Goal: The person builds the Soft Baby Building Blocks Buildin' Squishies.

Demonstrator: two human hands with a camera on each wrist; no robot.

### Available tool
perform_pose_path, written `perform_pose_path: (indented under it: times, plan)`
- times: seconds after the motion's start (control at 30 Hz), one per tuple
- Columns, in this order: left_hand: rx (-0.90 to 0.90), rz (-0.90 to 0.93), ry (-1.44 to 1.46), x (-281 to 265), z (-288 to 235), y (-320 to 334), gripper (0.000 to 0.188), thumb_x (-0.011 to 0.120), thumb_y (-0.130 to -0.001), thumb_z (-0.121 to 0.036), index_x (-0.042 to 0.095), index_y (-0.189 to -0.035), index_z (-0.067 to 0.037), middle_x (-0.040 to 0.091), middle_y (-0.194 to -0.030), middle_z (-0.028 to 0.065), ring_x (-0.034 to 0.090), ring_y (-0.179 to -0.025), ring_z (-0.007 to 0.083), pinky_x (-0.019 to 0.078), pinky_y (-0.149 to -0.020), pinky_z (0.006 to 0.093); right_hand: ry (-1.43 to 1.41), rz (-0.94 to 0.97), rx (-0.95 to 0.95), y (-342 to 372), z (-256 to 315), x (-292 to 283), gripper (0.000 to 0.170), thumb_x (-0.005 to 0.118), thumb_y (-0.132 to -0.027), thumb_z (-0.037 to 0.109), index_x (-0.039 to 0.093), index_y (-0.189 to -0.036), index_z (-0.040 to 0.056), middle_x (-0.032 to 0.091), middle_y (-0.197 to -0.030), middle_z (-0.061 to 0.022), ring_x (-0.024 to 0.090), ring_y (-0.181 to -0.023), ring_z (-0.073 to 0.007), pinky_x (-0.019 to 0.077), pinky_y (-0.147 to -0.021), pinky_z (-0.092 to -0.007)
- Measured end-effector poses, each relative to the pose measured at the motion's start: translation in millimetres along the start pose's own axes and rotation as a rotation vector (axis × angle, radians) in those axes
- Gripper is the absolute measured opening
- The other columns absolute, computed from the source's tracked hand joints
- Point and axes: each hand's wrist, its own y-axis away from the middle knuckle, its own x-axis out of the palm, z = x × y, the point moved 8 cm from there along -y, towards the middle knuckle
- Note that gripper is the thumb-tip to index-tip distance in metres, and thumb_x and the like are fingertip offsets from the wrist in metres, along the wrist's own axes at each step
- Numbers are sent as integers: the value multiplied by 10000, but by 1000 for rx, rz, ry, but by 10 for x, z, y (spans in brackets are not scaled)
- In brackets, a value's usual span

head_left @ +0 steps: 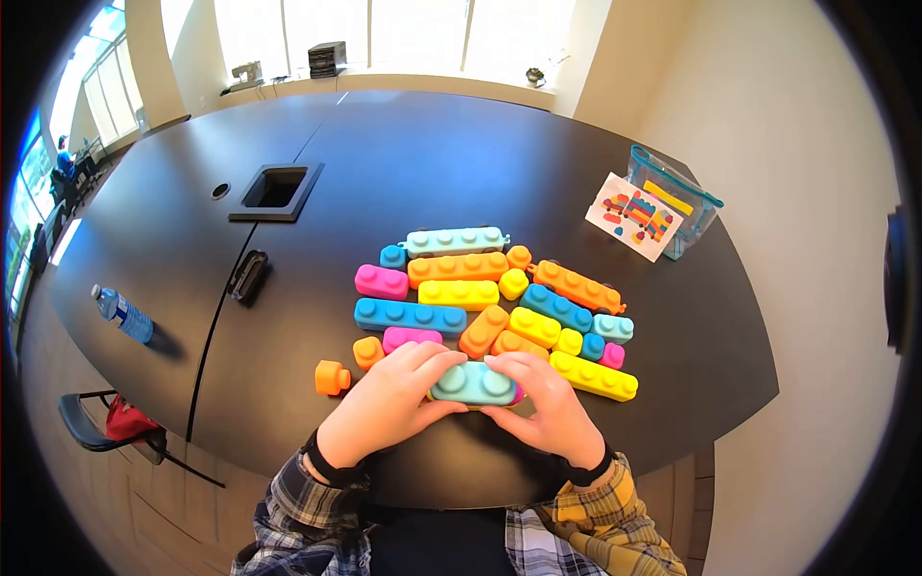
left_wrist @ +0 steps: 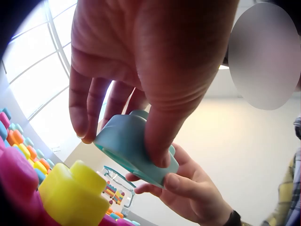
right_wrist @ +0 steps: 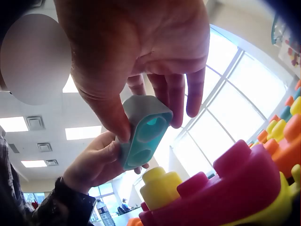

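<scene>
Both hands pinch a light teal two-stud block (head_left: 473, 383) near the table's front edge. My left hand (head_left: 389, 403) grips its left end and my right hand (head_left: 549, 408) its right end, thumbs on the near side. From the right wrist view, the block's hollow underside (right_wrist: 149, 129) shows, raised over a long magenta block (right_wrist: 230, 193). One end of that magenta block carries a small yellow block (right_wrist: 160, 188), and more yellow shows beneath it. In the head view, the teal block and the hands hide most of this stack.
Several loose blocks lie just beyond the hands, among them a yellow bar (head_left: 594, 376), a blue bar (head_left: 410, 315) and an orange block (head_left: 332, 378). A picture card (head_left: 634, 216) leans on a clear bag (head_left: 699, 223) at the right. A water bottle (head_left: 125, 315) lies left.
</scene>
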Motion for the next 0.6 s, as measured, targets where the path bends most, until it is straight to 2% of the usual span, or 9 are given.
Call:
perform_pose_path:
  times: [0.1,0.17,0.27,0.33,0.37,0.43,0.6]
  plan:
    - [3,36,72,75,25,9,632,888,-801,-198,623,-1357,-58,644,-1272,138,632,-1163,357,529,-987,448,-111,-10,45,23,-72,11,594,885,-802,100,623,-1333,51,692,-1276,-147,666,-1200,-324,538,-1014,-395]
    - [-27,9,19,47,102,44,646,889,-792,-188,619,-1364,-59,641,-1286,138,629,-1172,358,527,-997,455,-179,-99,173,58,-220,-54,480,820,-864,108,616,-1297,62,691,-1215,-151,675,-1129,-362,547,-976,-416]
    - [-99,-14,-56,78,305,177,650,885,-773,-159,622,-1360,-65,644,-1299,135,627,-1177,360,525,-1012,465,-165,-20,259,98,-350,-79,523,814,-876,106,595,-1350,73,688,-1225,-154,670,-1145,-366,538,-990,-406]
    - [-167,52,-68,189,447,258,520,855,-801,-142,660,-1274,-51,675,-1232,128,645,-1133,358,535,-976,453,-169,-7,223,103,-353,-74,543,806,-886,103,606,-1390,79,675,-1250,-158,656,-1160,-370,532,-1001,-406]
    - [-168,53,-67,221,488,276,520,855,-801,-142,660,-1274,-51,675,-1232,128,645,-1133,358,535,-976,453,-155,47,216,126,-381,-24,547,798,-890,94,614,-1405,84,665,-1262,-159,649,-1165,-367,529,-1003,-406]
    - [-191,68,-71,279,559,315,368,820,-835,-135,691,-1164,-35,702,-1145,120,665,-1076,355,545,-933,444,-143,104,211,162,-395,27,552,791,-895,85,622,-1421,89,656,-1274,-159,643,-1170,-365,527,-1005,-406]
    - [-183,28,-42,296,542,304,290,802,-855,-133,704,-1108,-32,712,-1098,114,677,-1041,350,553,-896,446,-137,103,231,186,-398,-1,546,770,-890,48,642,-1418,107,638,-1289,-151,633,-1180,-359,528,-1000,-413]
